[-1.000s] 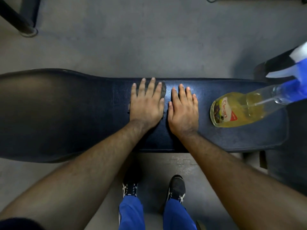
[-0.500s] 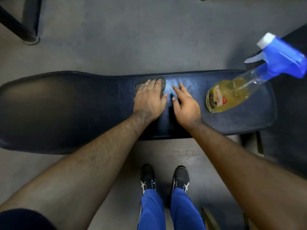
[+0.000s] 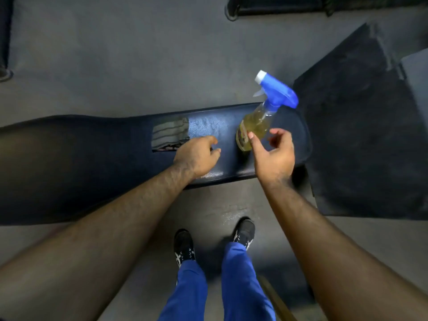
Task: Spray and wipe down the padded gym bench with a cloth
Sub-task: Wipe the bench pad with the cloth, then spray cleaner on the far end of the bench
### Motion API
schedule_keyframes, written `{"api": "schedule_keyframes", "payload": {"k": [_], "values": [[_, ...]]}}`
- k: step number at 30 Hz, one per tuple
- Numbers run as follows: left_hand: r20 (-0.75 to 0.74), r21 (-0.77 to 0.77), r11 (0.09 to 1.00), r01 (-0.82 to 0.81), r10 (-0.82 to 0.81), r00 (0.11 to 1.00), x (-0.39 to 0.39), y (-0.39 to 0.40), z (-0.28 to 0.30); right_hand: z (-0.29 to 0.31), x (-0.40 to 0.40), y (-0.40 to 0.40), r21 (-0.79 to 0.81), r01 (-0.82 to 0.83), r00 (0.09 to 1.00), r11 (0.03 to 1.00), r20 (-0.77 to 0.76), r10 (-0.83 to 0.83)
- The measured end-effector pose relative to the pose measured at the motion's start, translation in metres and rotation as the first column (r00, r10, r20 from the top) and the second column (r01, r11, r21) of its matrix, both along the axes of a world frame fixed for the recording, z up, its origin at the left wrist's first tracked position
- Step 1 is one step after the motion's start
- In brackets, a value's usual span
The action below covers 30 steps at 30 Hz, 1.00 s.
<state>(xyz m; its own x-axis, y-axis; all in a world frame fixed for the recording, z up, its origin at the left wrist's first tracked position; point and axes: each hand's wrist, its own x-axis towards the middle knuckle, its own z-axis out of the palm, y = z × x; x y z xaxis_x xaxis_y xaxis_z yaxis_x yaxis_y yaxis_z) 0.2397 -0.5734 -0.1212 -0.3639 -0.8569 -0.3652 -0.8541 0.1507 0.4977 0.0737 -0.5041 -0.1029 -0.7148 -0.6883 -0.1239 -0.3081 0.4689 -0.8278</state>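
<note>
The dark padded bench [image 3: 97, 154] runs left to right across the view. A folded grey striped cloth [image 3: 170, 134] lies on its top, uncovered. My left hand [image 3: 198, 156] hovers just right of and below the cloth, fingers loosely curled, holding nothing. A clear spray bottle [image 3: 257, 126] with yellow liquid and a blue trigger head stands on the bench's right end. My right hand [image 3: 273, 154] is open beside the bottle, thumb close to its label, fingers apart on its right side, not closed around it.
A dark floor mat [image 3: 361, 147] lies right of the bench. Black equipment bases sit at the top [image 3: 273, 6] and far left [image 3: 4, 42]. My feet in black shoes [image 3: 184, 246] stand on grey floor before the bench.
Both hands lifted off the bench. The left hand came off the cloth, leaving it exposed. The right hand moved right toward the bottle. The camera rose and shifted.
</note>
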Motion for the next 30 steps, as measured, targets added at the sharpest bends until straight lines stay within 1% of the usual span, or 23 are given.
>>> {"api": "schedule_keyframes", "payload": {"k": [2, 5, 8, 9, 11, 13, 15, 17, 19, 21, 23, 25, 27, 29, 30], "values": [[-0.026, -0.008, 1.000, -0.023, 0.023, 0.999, -0.012, -0.005, 0.000, 0.001, -0.010, -0.016, -0.033, -0.031, 0.999, 0.999, 0.039, 0.033], [-0.040, -0.020, 0.998, -0.057, 0.056, 0.998, -0.027, -0.014, -0.003, 0.001, -0.023, -0.043, -0.076, -0.113, 0.980, 0.991, 0.158, 0.124], [-0.039, -0.022, 0.995, -0.099, 0.098, 0.994, -0.038, -0.022, -0.005, 0.003, -0.036, -0.066, -0.186, -0.191, 0.931, 0.964, 0.275, 0.238], [-0.042, -0.027, 0.993, -0.118, 0.116, 0.992, -0.040, -0.024, -0.005, 0.005, -0.039, -0.071, -0.232, -0.228, 0.911, 0.946, 0.293, 0.291], [-0.044, -0.034, 0.988, -0.150, 0.148, 0.988, -0.042, -0.028, -0.003, 0.009, -0.047, -0.079, -0.280, -0.312, 0.875, 0.908, 0.288, 0.389], [-0.039, -0.038, 0.985, -0.170, 0.168, 0.985, -0.043, -0.032, -0.001, 0.014, -0.054, -0.084, -0.252, -0.445, 0.819, 0.859, 0.274, 0.505], [-0.037, -0.050, 0.982, -0.180, 0.178, 0.983, -0.043, -0.038, -0.002, 0.019, -0.060, -0.089, -0.201, -0.588, 0.764, 0.784, 0.180, 0.620], [-0.052, -0.053, 0.979, -0.198, 0.195, 0.979, -0.042, -0.045, -0.004, 0.024, -0.059, -0.096, -0.194, -0.666, 0.720, 0.720, 0.086, 0.689], [-0.063, -0.048, 0.974, -0.223, 0.220, 0.973, -0.039, -0.050, -0.007, 0.028, -0.050, -0.103, -0.221, -0.683, 0.700, 0.697, 0.077, 0.710], [-0.060, -0.040, 0.972, -0.231, 0.228, 0.972, -0.035, -0.053, -0.009, 0.031, -0.037, -0.111, -0.237, -0.664, 0.703, 0.709, 0.124, 0.700], [-0.066, -0.040, 0.971, -0.234, 0.231, 0.971, -0.027, -0.057, -0.013, 0.031, -0.026, -0.119, -0.203, -0.643, 0.729, 0.738, 0.135, 0.671], [-0.075, -0.037, 0.965, -0.261, 0.258, 0.963, -0.016, -0.064, -0.014, 0.033, -0.015, -0.126, -0.127, -0.606, 0.780, 0.785, 0.094, 0.618], [-0.067, -0.033, 0.954, -0.298, 0.296, 0.953, -0.003, -0.069, -0.013, 0.036, -0.005, -0.130, -0.045, -0.571, 0.820, 0.820, 0.017, 0.572], [-0.037, -0.026, 0.949, -0.315, 0.314, 0.949, 0.010, -0.073, -0.012, 0.035, 0.003, -0.129, 0.076, -0.557, 0.827, 0.827, -0.035, 0.560], [-0.025, -0.029, 0.948, -0.317, 0.316, 0.948, 0.016, -0.074, -0.014, 0.032, 0.007, -0.128, 0.133, -0.550, 0.829, 0.824, -0.033, 0.559]]}}
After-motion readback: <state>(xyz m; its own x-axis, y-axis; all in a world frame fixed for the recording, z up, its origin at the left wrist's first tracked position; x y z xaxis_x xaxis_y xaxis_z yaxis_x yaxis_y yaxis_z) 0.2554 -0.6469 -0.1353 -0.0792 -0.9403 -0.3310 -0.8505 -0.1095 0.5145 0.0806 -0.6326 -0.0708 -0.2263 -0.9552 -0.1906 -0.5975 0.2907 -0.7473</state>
